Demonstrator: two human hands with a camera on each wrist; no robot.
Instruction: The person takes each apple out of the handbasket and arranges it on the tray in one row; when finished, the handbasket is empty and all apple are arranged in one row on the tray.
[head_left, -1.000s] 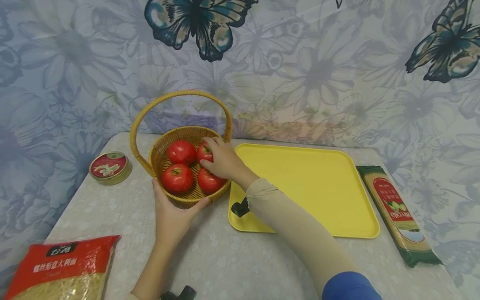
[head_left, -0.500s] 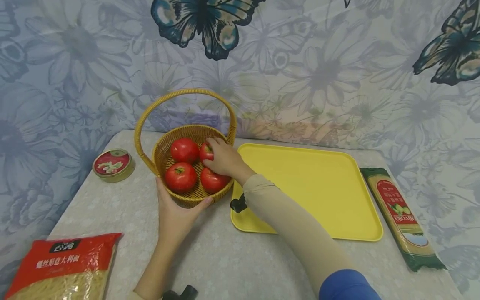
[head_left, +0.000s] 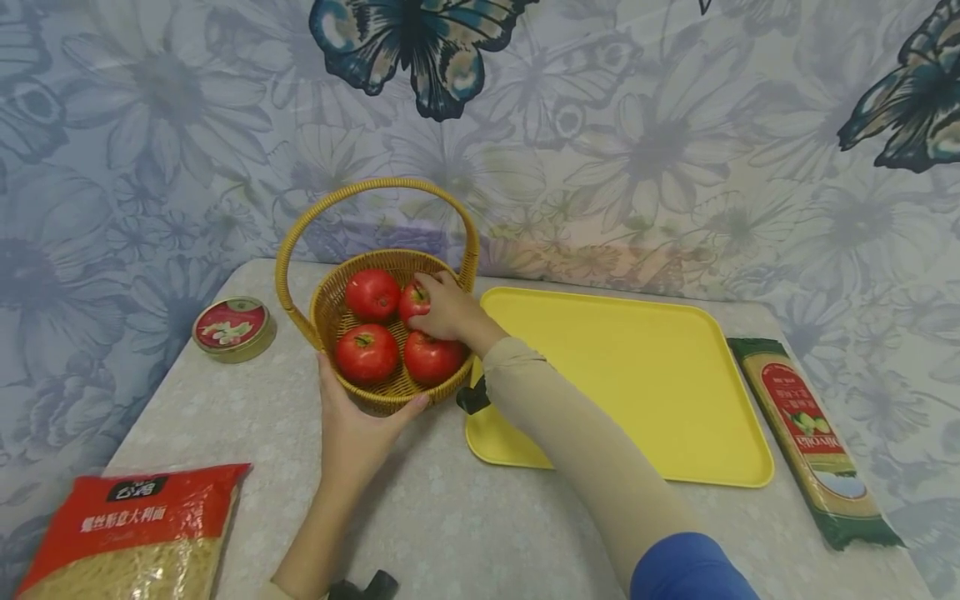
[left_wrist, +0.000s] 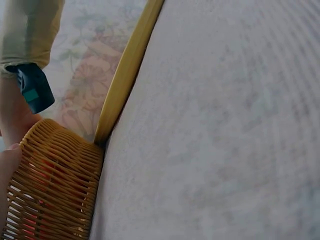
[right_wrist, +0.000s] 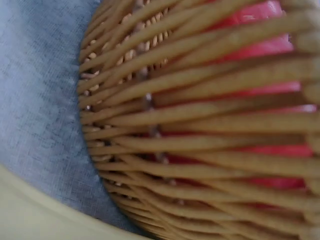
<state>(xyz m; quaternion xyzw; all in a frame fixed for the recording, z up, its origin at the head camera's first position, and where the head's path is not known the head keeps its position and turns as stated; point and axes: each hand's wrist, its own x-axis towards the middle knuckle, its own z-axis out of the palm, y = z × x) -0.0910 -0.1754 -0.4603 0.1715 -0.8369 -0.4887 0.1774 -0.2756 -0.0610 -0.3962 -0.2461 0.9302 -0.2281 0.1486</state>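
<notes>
A wicker basket (head_left: 390, 403) with a tall arched handle holds several red tomatoes (head_left: 367, 353). My right hand (head_left: 450, 312) reaches over its right rim and grips the back right tomato (head_left: 412, 302), fingers on the far side and thumb on the near side. Spread against the front and left of the basket, my left hand (head_left: 356, 442) holds it, thumb at the front rim; its other fingers are mostly hidden. In the left wrist view, the thumb (left_wrist: 9, 161) lies by the woven wall. Only the basket's weave (right_wrist: 200, 120), with red behind it, fills most of the right wrist view.
A yellow tray (head_left: 637, 383) lies right of the basket, under my right forearm. Beyond it is a long green-ended pasta packet (head_left: 813, 442). A round tin (head_left: 234, 329) sits to the left, and a red pasta bag (head_left: 135, 533) lies front left. A patterned wall backs the table.
The head view has shifted slightly, so everything appears a little further right. My right hand's fingers have settled closer around the back right tomato. The left hand keeps its place on the basket.
</notes>
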